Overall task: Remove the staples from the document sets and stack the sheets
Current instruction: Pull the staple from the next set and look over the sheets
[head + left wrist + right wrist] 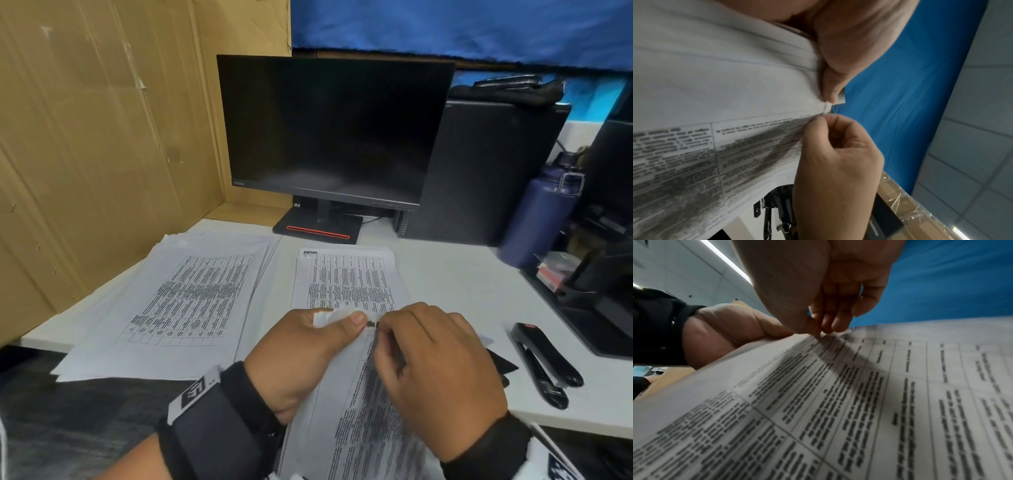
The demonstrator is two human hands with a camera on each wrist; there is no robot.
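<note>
The left hand (301,356) held a document set (363,421) lifted off the desk (455,284), thumb on top and fingers curled beneath, gripping it close to its upper corner. The right hand (435,370) had its fingers bent inward, thumb and forefinger pinched at that same corner, just beside the left thumb. In the left wrist view the right fingertips (816,121) met at the paper's edge, where the sheet puckered; whether they had a staple between them could not be told — it was too small and blurred. The right wrist view showed the right hand's fingertips (818,331) pressed down onto the top of the printed page, the left hand (729,331) clasping the paper's edge behind.

Two more lots of paper lay flat on the desk. A pile (178,301) of printed sheets, loosely squared, sat to the left near the cardboard wall (96,144). A second set (346,274) lay in the middle, just beyond the hands, partly covered by the held one.

A black stapler (544,363) lay on the desk to the right of the right hand, apart from it. Behind the papers stood a dark monitor (329,130) on its base, a black computer tower (479,171) beside it — and a blue bottle (537,219) further right.
</note>
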